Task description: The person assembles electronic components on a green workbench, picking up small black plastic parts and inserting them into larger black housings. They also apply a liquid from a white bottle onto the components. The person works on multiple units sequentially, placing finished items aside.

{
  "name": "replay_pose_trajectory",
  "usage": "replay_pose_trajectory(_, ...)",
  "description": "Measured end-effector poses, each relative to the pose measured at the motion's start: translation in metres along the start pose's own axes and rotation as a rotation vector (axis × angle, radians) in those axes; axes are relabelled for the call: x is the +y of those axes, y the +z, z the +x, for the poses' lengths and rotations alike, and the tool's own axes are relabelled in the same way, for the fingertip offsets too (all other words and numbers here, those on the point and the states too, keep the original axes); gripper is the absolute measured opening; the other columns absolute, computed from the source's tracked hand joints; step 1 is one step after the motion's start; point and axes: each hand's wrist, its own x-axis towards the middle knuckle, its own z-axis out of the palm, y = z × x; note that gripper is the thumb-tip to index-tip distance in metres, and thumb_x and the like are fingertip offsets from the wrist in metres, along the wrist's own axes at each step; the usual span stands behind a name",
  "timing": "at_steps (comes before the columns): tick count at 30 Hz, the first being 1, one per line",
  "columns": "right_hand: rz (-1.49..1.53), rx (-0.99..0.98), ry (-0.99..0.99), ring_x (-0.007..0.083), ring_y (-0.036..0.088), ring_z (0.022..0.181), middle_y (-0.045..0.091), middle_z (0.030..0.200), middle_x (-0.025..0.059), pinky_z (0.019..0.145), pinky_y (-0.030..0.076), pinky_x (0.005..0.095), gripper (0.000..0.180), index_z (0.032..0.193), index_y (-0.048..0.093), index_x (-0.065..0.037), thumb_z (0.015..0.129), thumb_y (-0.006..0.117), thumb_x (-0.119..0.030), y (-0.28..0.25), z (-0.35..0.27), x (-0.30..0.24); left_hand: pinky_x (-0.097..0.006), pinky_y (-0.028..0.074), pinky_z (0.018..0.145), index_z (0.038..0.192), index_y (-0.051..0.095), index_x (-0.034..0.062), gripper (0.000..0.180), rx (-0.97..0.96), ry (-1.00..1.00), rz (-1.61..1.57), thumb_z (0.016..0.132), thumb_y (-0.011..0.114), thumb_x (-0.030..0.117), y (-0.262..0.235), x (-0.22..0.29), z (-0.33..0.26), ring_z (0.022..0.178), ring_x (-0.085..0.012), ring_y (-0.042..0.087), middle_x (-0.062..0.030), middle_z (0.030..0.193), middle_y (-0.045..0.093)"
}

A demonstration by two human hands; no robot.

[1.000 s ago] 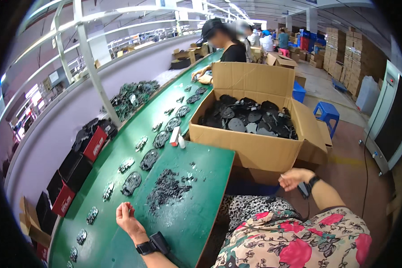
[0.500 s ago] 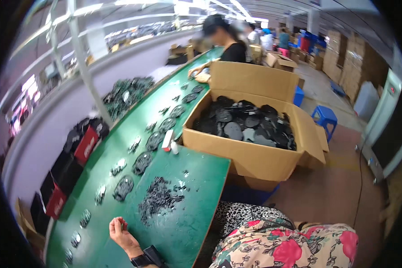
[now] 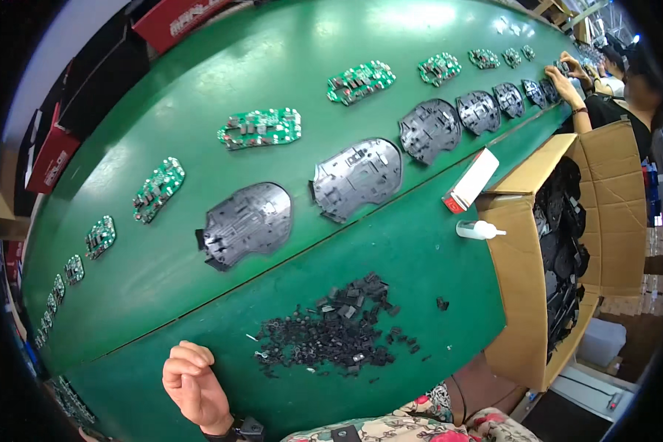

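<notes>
My left hand (image 3: 191, 379) is raised over the near left part of the green bench, a dark watch (image 3: 247, 429) on its wrist. Its fingers are curled in; whether they pinch anything small is hidden. Nearest to it, on the right, is a loose pile of small black plastic parts (image 3: 339, 328). Beyond the hand lies a black moulded shell (image 3: 250, 225), inner side up. A second shell (image 3: 357, 179) and several more continue toward the far right. Green circuit boards (image 3: 261, 128) form a row behind them. My right hand is out of view.
A white and red small box (image 3: 470, 180) and a white dropper bottle (image 3: 480, 230) lie beside a large open carton (image 3: 519, 287) of black parts. At the far right, another person's hands (image 3: 565, 81) are at the bench. Red and black boxes (image 3: 55, 158) line its far left side.
The view has swung toward the bench and come closer to it. My left hand stays raised near the pile, its fingers still curled.
</notes>
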Motion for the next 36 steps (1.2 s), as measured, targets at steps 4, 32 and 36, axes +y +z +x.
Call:
replay_pose_trajectory(4,0.031,-0.021,0.0,0.0215,0.062,0.099,0.066,0.108,0.0133,0.087,0.051,0.0344,0.051,0.12,0.058,-0.001,0.095,0.054,-0.045,0.006,0.008,0.008,-0.031,0.036,0.066,0.083,0.054,0.004,0.018,-0.051,0.019,-0.013,0.091,0.057,0.02,0.009,-0.004,0.005,0.076,-0.0186,0.043,-0.0086,0.082,0.051)
replay_pose_trajectory(32,-0.458,0.649,-1.657,0.0225,0.064,0.095,0.067,0.105,0.0142,0.085,0.05,0.0329,0.043,0.113,0.061,0.003,0.074,0.075,-0.009,-0.199,-0.284,-0.272,-0.025,0.045,0.079,0.101,0.065,-0.0031,0.02,-1.19,0.277,0.116,0.089,0.064,0.012,0.417,0.156,-0.07,0.088,-0.0138,0.059,-0.0085,0.097,0.064)
replay_pose_trajectory(36,-0.809,0.587,-1.534,0.0376,0.039,0.131,0.038,0.142,0.0245,0.109,0.033,0.0418,0.096,0.141,0.035,-0.003,0.063,0.085,-0.026,-0.206,-0.19,-0.364,-0.039,0.046,0.094,0.12,0.058,-0.0014,0.055,-1.16,0.782,0.885,0.079,0.076,0.031,0.499,0.02,-0.047,0.111,-0.0307,0.057,-0.0196,0.117,0.06)
